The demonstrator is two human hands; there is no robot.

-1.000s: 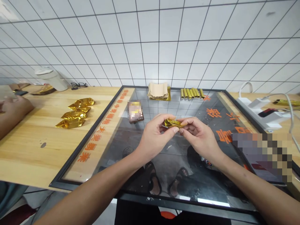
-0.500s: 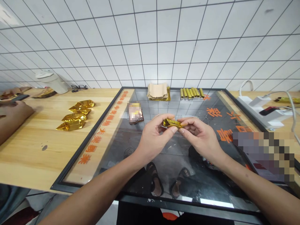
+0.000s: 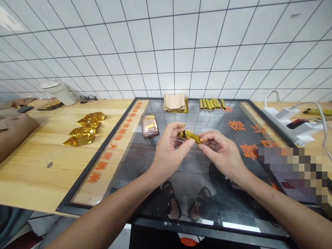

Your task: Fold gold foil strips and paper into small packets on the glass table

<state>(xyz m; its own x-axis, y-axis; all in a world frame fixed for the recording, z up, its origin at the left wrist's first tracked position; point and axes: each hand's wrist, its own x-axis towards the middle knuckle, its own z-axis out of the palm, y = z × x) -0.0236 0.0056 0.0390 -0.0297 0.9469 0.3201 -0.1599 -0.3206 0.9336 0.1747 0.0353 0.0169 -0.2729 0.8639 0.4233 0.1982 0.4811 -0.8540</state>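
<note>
One gold roll (image 3: 191, 136) runs kinda sideways, left hand (image 3: 168, 150) and right hand (image 3: 223, 150) fingers pinching it, right end toward worktop's (image 3: 31, 180) front edge.

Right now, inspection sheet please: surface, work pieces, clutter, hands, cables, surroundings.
Surface: glass panel, dark-framed; wooden tabletop at left.
Work pieces: gold foil piece in left hand and right hand; gold rolls in a row and paper stack near the wall.
Clutter: phone left of the hands; pixelated object at right; folded foil shapes, eyeglasses and white cup on the tabletop.
Hands: fingers of both closed on the gold foil piece.
Cables: white cable by the power strip.
Surroundings: white tiled wall; another person's arm at far left.
</note>
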